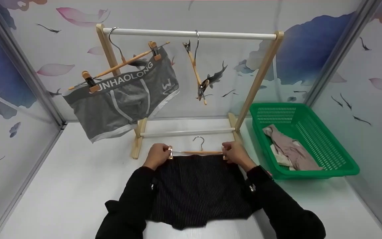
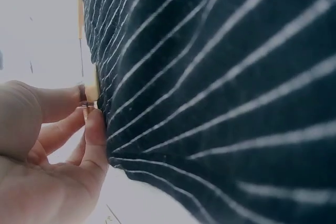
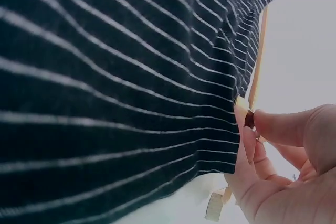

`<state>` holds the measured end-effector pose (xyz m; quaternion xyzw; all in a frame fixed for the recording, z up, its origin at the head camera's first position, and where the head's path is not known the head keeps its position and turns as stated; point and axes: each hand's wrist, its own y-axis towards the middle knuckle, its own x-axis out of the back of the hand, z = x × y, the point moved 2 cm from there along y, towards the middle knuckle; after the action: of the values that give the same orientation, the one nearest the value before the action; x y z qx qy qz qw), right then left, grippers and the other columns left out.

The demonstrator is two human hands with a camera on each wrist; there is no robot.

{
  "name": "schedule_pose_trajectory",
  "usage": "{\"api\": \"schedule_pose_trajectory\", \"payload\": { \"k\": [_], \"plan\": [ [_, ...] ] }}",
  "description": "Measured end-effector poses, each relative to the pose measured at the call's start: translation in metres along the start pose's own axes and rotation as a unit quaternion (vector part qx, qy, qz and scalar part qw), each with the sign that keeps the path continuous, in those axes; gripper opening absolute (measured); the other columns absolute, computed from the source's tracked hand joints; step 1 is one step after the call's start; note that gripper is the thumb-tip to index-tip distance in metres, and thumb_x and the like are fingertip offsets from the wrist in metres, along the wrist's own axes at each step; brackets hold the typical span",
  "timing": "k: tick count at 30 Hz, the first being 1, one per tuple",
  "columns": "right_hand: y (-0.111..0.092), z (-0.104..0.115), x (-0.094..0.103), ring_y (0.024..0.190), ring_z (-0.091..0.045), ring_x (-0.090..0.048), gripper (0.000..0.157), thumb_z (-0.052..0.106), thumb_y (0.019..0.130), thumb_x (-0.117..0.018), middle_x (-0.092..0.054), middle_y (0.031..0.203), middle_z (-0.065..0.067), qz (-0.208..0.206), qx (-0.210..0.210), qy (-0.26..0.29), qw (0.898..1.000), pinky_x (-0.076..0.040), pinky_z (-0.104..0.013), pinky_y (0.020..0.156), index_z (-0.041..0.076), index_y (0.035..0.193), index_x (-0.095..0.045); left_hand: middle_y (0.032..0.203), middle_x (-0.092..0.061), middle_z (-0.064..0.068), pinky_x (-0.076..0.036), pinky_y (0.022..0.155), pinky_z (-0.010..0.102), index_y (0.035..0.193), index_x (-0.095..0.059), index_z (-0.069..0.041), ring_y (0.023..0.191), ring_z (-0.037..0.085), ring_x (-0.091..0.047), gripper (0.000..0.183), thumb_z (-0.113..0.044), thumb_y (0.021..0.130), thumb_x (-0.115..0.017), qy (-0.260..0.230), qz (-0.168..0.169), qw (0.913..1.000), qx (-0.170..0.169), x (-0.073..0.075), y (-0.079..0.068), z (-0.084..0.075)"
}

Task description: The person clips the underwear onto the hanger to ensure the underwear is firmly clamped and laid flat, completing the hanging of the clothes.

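Note:
Dark boxer briefs (image 1: 201, 189) with thin pale stripes hang down from a wooden clip hanger (image 1: 202, 153) held low in front of the rack. My left hand (image 1: 157, 156) pinches the hanger's left clip (image 2: 91, 92) between thumb and fingers, right at the waistband. On the other side my right hand (image 1: 237, 154) pinches the right clip (image 3: 242, 104) at the waistband's right end. The hanger's metal hook (image 1: 199, 141) points up between the hands. The stripes fill most of both wrist views.
A wooden rack with a white rail (image 1: 164, 32) stands behind. Grey briefs (image 1: 124, 96) hang clipped to a hanger on its left; a bare clip hanger (image 1: 196, 71) hangs mid-rail. At right, a green basket (image 1: 337, 146) contains pinkish and cream cloth (image 1: 290, 149). Printed panels enclose the white table (image 1: 75, 186).

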<state>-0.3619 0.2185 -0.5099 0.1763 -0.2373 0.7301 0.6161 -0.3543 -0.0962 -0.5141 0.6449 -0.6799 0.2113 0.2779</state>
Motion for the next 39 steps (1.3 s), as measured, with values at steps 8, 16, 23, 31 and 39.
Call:
{"api": "schedule_pose_trajectory", "payload": {
  "k": [8,16,23,31,39],
  "plan": [
    [0.001,0.008,-0.005,0.066,-0.014,-0.057,0.009,-0.005,0.099,-0.057,-0.056,0.082,-0.011,0.007,0.025,-0.069,0.997,-0.05,-0.025,0.051,-0.006,0.09,-0.059,0.106,-0.069,0.021,-0.051,0.092,0.048,0.118,-0.066,0.011,0.101,0.035,-0.065,0.027,-0.001,0.094,-0.064,-0.016,0.015,0.9997,0.008,0.004,-0.005,0.004],
    [0.001,0.019,-0.009,0.095,-0.032,-0.062,0.031,-0.001,0.098,-0.06,-0.065,0.109,-0.026,-0.034,0.105,-0.168,0.98,-0.054,-0.043,0.079,-0.009,0.128,-0.063,0.113,-0.068,0.024,-0.05,0.095,0.05,0.123,-0.064,0.012,0.108,0.038,-0.064,0.036,0.003,0.088,-0.068,0.051,0.047,0.9974,-0.019,0.019,-0.007,0.008],
    [0.0,0.064,-0.036,0.1,-0.036,-0.065,0.025,0.005,0.098,-0.063,-0.068,0.11,-0.022,0.008,0.207,-0.168,0.964,-0.052,-0.05,0.089,-0.006,0.12,-0.069,0.109,-0.067,0.026,-0.05,0.091,0.051,0.119,-0.062,0.014,0.102,0.039,-0.064,0.043,-0.008,0.084,-0.077,0.075,0.059,0.9954,-0.001,0.035,-0.013,0.01],
    [0.008,0.103,-0.092,0.104,-0.039,-0.065,0.028,0.004,0.097,-0.062,-0.069,0.111,-0.025,0.096,0.273,-0.159,0.944,-0.051,-0.05,0.093,-0.012,0.121,-0.066,0.103,-0.068,0.02,-0.051,0.089,0.048,0.119,-0.063,0.012,0.098,0.035,-0.065,0.046,-0.005,0.081,-0.082,0.055,0.062,0.9961,0.031,0.03,-0.016,0.013],
    [0.022,0.112,-0.127,0.117,-0.035,-0.062,0.033,0.004,0.098,-0.06,-0.067,0.123,-0.023,0.104,0.217,-0.149,0.959,-0.048,-0.048,0.101,-0.009,0.128,-0.064,0.1,-0.068,0.019,-0.05,0.09,0.048,0.109,-0.066,0.01,0.095,0.034,-0.064,0.039,-0.006,0.078,-0.084,0.05,0.038,0.998,0.012,0.026,-0.016,0.016]
  ]
}}
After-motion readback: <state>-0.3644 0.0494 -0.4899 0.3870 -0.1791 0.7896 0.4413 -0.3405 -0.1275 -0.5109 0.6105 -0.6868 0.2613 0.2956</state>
